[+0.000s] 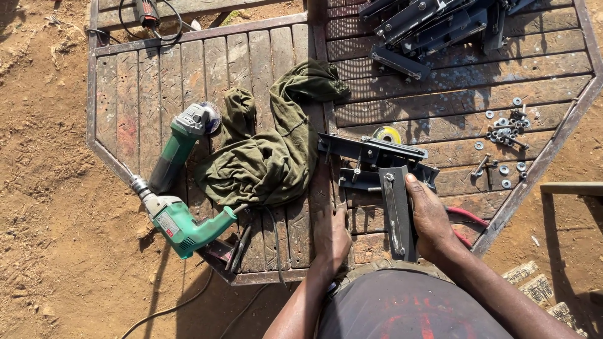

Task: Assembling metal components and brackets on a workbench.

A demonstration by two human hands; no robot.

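Observation:
My right hand [430, 216] grips a dark flat metal bracket [397, 210] that stands lengthwise toward me on the wooden deck. Its far end meets a cluster of dark steel brackets [370, 154] with a yellow disc [386, 134] behind them. My left hand [330, 238] rests palm down on the planks just left of the bracket, holding nothing, fingers together.
An olive green cloth [270, 150] lies mid-deck. Left of it lie a green angle grinder [179, 147] and a green electric drill [182, 223] with pliers [237, 248] beside it. Loose bolts and washers [505, 135] sit at right; more steel parts [427, 28] at top. The metal deck frame [534, 169] borders bare dirt.

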